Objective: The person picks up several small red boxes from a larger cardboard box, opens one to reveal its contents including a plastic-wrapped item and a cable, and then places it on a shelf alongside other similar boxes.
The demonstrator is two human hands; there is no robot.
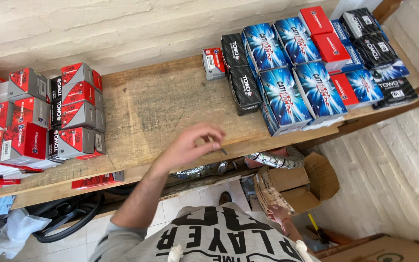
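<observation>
Your left hand [192, 144] hangs over the bare middle of the wooden shelf [156, 104], just left of the frame's centre, palm down with the fingers loosely curled and lightly parted; it holds nothing. A thin dark sliver shows at the fingertips near the shelf's front edge, too small to tell what it is.

The nearest box to that hand is the small red and grey box [213, 63], standing alone up and to the right of it, toward the wall, with open board between the two. It stands just beside the black boxes [241, 73] that begin the upper-right stack of blue boxes [287, 87]. Its long axis runs roughly from the wall toward the shelf's front edge.

The red and grey stack [49, 114] at the left of the frame lies farther off.

Your right hand [277, 213] is low in the frame, below the shelf at the open cardboard carton [299, 184], and I cannot tell its grip.
</observation>
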